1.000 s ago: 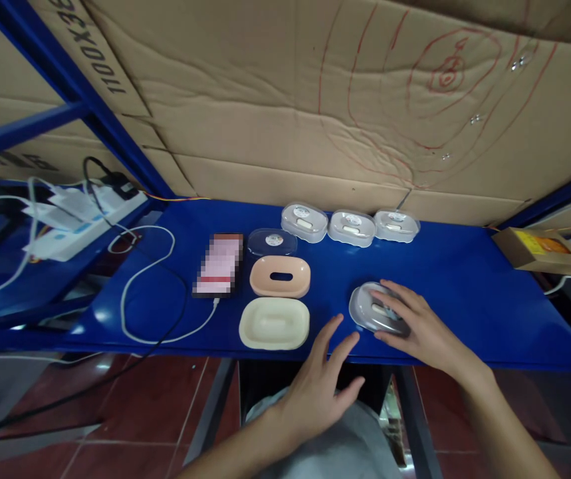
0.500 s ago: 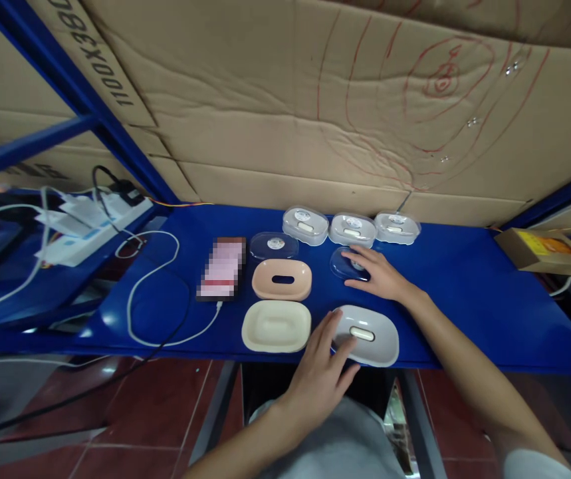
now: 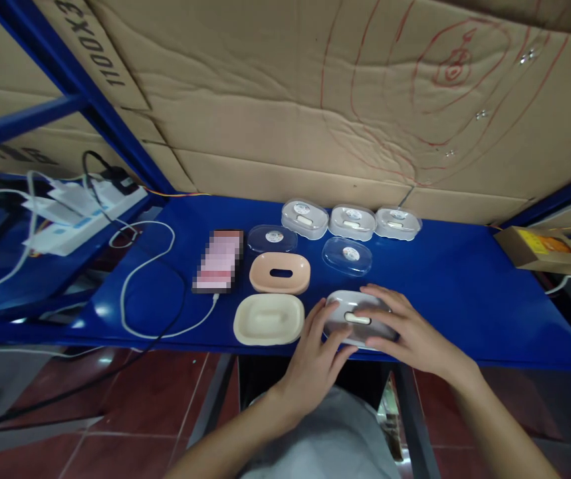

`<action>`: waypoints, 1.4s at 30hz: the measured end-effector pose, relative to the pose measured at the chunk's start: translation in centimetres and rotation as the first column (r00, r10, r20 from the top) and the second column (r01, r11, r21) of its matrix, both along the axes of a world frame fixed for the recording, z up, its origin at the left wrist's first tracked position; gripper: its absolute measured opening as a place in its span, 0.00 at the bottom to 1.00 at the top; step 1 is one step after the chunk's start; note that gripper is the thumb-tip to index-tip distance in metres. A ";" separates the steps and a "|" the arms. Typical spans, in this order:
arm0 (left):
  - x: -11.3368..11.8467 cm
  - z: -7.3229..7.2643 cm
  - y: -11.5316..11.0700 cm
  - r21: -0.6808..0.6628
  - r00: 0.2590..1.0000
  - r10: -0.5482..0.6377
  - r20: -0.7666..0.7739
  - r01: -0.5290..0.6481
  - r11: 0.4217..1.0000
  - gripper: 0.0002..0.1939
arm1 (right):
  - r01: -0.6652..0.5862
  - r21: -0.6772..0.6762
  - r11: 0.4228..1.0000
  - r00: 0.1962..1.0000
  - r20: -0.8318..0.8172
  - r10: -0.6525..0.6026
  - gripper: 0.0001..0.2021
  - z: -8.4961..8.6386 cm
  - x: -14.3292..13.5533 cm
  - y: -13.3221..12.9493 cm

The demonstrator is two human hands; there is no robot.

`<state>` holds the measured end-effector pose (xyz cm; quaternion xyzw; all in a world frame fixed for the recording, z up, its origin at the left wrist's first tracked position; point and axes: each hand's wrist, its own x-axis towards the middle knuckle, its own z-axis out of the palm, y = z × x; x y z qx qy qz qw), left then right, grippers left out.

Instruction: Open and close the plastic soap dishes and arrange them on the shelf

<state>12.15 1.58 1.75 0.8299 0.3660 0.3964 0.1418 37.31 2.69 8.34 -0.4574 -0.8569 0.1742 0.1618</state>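
A grey oval dish [image 3: 340,319] with a pale bar showing in its central slot lies near the table's front edge. My left hand [image 3: 318,349] rests at its left side, fingers spread on the rim and toward the middle. On its right side is my right hand [image 3: 407,329], fingers apart and touching it. A cream dish [image 3: 269,320] sits left of my left hand, with a peach dish [image 3: 260,274] with an oval slot behind it. Two clear lids with round stickers lie behind: one [image 3: 338,258] behind the grey dish, the other [image 3: 260,239] behind the peach dish.
Three lidded cases [image 3: 315,219] stand in a row at the back of the blue table [image 3: 464,286]. A phone [image 3: 219,261] on a white cable lies left. Farther left is a power strip [image 3: 60,239]; a small cardboard box [image 3: 529,253] stands right. Cardboard forms the back wall.
My right hand has moved from the clear lid toward me onto the grey dish's right side, uncovering that lid. My left hand stays at the dish's left. The view has shifted slightly.
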 end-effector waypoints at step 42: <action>-2.9 0.7 -0.8 0.003 0.989 -0.120 -0.083 0.121 0.993 0.10 | -0.095 -0.055 0.994 0.995 -0.034 0.093 0.29 -0.8 -3.2 -1.7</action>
